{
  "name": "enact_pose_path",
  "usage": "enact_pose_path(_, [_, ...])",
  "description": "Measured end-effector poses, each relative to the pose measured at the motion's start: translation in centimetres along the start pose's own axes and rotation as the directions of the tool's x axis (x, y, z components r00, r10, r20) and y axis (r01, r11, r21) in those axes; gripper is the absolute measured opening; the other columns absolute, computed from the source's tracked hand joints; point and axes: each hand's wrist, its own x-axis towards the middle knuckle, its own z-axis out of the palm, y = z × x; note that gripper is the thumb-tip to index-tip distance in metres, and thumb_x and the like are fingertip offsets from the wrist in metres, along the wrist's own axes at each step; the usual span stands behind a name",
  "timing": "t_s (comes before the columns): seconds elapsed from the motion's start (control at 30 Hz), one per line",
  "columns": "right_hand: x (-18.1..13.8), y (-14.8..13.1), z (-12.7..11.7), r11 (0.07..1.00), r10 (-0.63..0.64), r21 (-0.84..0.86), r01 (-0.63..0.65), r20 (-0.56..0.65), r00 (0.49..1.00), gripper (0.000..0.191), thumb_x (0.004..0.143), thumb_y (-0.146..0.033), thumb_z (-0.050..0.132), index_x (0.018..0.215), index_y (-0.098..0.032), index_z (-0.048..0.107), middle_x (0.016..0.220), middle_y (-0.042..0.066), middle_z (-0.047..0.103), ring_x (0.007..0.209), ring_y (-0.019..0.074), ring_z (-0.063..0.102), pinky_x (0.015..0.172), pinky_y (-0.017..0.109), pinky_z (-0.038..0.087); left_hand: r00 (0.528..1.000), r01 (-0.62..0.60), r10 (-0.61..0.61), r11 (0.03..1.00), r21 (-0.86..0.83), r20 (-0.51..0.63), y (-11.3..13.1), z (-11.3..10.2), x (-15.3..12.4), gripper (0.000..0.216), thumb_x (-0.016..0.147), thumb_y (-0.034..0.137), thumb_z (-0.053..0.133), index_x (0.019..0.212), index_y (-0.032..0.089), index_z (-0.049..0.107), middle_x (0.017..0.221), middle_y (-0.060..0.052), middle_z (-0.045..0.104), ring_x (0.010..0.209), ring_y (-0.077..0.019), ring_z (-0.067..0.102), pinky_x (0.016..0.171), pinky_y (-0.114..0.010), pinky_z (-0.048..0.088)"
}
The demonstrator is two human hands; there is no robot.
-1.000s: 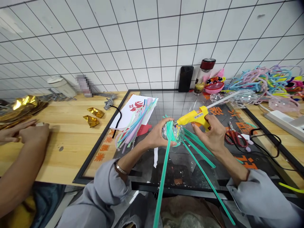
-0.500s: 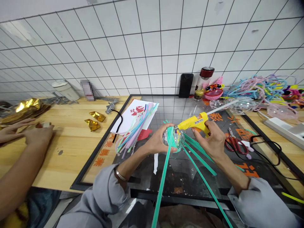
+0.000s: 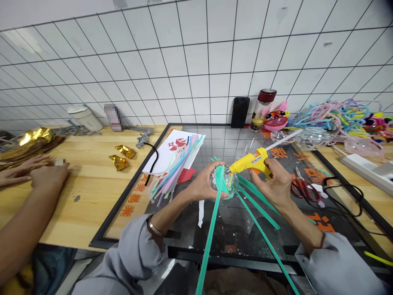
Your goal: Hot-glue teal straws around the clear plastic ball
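Note:
A clear plastic ball point(image 3: 232, 183) wrapped in green strips is gripped from its left side by my left hand point(image 3: 203, 183). The green pipe cleaners point(image 3: 211, 229) cross over the ball, and long ends hang down toward me; others trail off to the right. My right hand point(image 3: 274, 180) is closed round the handle of a yellow glue gun point(image 3: 249, 161). Its nozzle points left and down at the ball, by the green strips; whether it touches is too small to tell. A white glue stick point(image 3: 284, 139) sticks out of the gun's back.
Loose pastel pipe cleaners point(image 3: 176, 168) lie on white paper point(image 3: 153, 159) at left. Red-handled scissors point(image 3: 303, 189), a black cable point(image 3: 344, 207) and a power strip point(image 3: 368, 168) are at right. A glass bottle point(image 3: 260, 110) and phone point(image 3: 240, 112) stand behind. A co-worker's hands point(image 3: 46, 176) work at far left.
The glue gun has dipped slightly, its nozzle a little lower against the ball. My left hand keeps its hold on the ball. The co-worker's hands have shifted slightly.

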Motion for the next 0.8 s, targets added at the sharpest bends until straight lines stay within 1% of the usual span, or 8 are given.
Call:
enact_pose_path(0.13, [0.01,-0.07,0.01,1.0,0.026,-0.012,-0.026,0.002,1.0,0.021,0.081,-0.038,0.066,0.089,-0.022,0.055,0.073,0.001,0.061,0.06,0.0166,0.053,0.054,0.03,0.039,1.0,0.0,-0.001,0.999,-0.033,-0.012,-0.05,0.04,-0.02,0.088,0.051,0.032,0.088,0.129,0.021,0.048,0.126,-0.009,0.057,0.115,-0.0284,0.057,0.103,-0.042,0.044])
enact_pose_path(0.3, [-0.05,-0.09,0.14,1.0,0.025,-0.012,-0.026,-0.006,1.0,0.023,0.082,-0.04,0.067,0.09,-0.022,0.055,0.074,0.001,0.06,0.061,0.0168,0.053,0.055,0.03,0.039,1.0,0.005,-0.006,1.0,-0.023,-0.008,-0.02,0.04,0.01,0.089,0.051,0.031,0.087,0.13,0.019,0.048,0.126,-0.01,0.057,0.114,-0.0285,0.057,0.102,-0.042,0.045])
enact_pose_path(0.47, [-0.05,-0.04,0.14,1.0,0.021,-0.005,-0.022,-0.011,1.0,0.022,0.081,-0.037,0.066,0.089,-0.022,0.054,0.074,0.001,0.06,0.063,0.0175,0.055,0.057,0.03,0.041,1.0,0.003,-0.003,1.0,0.0,-0.017,-0.13,0.1,-0.03,0.091,0.05,0.031,0.087,0.131,0.017,0.046,0.129,-0.013,0.054,0.116,-0.0299,0.056,0.103,-0.042,0.044])
enact_pose_path(0.63, [0.0,0.06,-0.07,1.0,0.015,0.005,-0.015,0.008,1.0,0.02,0.078,-0.034,0.066,0.09,-0.022,0.055,0.075,0.0,0.062,0.06,0.0163,0.054,0.054,0.03,0.04,1.0,-0.005,0.005,1.0,0.021,-0.021,-0.18,0.09,-0.09,0.09,0.052,0.032,0.087,0.131,0.02,0.047,0.132,-0.011,0.054,0.118,-0.0297,0.055,0.104,-0.043,0.043])
enact_pose_path(0.8, [-0.07,0.08,0.02,1.0,0.026,-0.006,-0.026,-0.004,1.0,0.021,0.079,-0.035,0.066,0.09,-0.022,0.055,0.075,0.001,0.062,0.062,0.0171,0.055,0.056,0.03,0.041,1.0,-0.015,0.015,1.0,0.0,-0.012,-0.2,0.07,-0.01,0.088,0.052,0.032,0.087,0.13,0.02,0.047,0.129,-0.011,0.056,0.118,-0.0295,0.055,0.104,-0.043,0.044])
